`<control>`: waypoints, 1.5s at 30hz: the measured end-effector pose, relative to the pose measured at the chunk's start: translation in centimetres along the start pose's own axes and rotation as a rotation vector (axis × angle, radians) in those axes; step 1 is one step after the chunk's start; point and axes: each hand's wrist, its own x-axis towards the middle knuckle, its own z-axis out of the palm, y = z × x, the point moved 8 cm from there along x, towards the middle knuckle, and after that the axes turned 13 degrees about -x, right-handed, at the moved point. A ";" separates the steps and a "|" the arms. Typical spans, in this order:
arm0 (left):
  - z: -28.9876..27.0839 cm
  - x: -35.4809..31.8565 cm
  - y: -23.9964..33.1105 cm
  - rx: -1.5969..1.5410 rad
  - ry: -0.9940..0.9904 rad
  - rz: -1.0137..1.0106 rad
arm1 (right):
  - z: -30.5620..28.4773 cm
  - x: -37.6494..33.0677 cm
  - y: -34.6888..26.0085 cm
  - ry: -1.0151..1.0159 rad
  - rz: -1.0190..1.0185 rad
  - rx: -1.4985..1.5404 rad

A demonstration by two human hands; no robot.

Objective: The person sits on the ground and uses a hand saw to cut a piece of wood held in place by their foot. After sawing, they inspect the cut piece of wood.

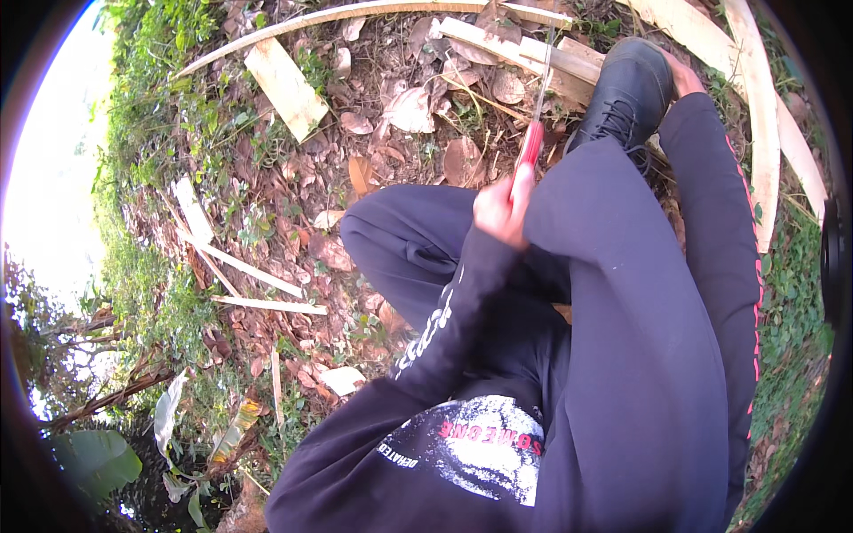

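Note:
My left hand (504,210) is closed round the red handle of what looks like a hand saw (531,147). Its long thin metal blade appears nearly edge-on and points away from me, crossing a pale wooden strip (576,64). My black laced boot (626,89) stands over the right end of that strip. On the boot's far right side is my right hand (684,73), with its fingers hidden behind the boot, so what it grips cannot be seen. Another pale strip (480,37) lies just beyond, partly under leaves.
A long curved wooden strip (373,12) spans the far ground. Longer slats (762,133) lie at the right, a short flat board (286,87) at the far left. Thin offcuts (253,269) are scattered left of my bent knee (391,222), over dry leaves and green plants.

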 end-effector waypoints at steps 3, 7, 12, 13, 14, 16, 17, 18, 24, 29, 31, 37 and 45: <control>-2.9 -6.7 -0.8 -0.243 0.006 -0.281 | 0.1 -0.3 -0.2 0.021 -0.014 -0.024; 0.8 2.0 2.9 -0.105 -0.127 0.228 | 0.4 0.0 -0.9 0.019 -0.034 -0.037; 1.2 2.8 2.3 -0.100 -0.059 0.037 | -0.3 -0.2 -0.8 0.043 -0.029 -0.051; -0.3 0.0 2.1 -0.179 -0.043 -0.088 | -0.3 -0.2 -0.5 0.044 -0.028 -0.048; -1.7 -3.1 1.4 -0.205 -0.024 -0.161 | 0.0 -0.2 -0.4 0.042 -0.028 -0.051; -2.2 -4.7 0.0 -0.273 -0.046 -0.245 | -0.9 -1.2 -0.6 0.074 -0.030 -0.059; -2.7 -4.9 -0.8 -0.288 -0.027 -0.264 | 0.4 -0.7 -0.5 0.047 -0.033 -0.055; -2.7 -4.5 -1.1 -0.310 -0.035 -0.277 | 0.1 -0.6 -0.6 0.049 -0.034 -0.053; 2.5 4.5 0.8 -0.387 -0.073 -0.094 | 0.5 -0.8 -0.5 0.027 -0.009 -0.034; -1.1 -2.1 -0.4 -0.171 -0.063 -0.240 | 1.9 -4.4 -1.2 -0.140 -0.074 -0.063; -1.3 -3.1 -0.9 -0.153 -0.058 -0.232 | 1.5 -6.2 -1.6 -0.002 -0.179 -0.168; 1.2 6.1 3.2 -0.119 -0.083 -0.014 | 4.1 -7.6 -3.2 -0.066 -0.319 -0.159; -1.3 -2.2 -0.3 -0.175 -0.067 -0.178 | 2.5 -4.9 -1.3 -0.026 -0.239 -0.124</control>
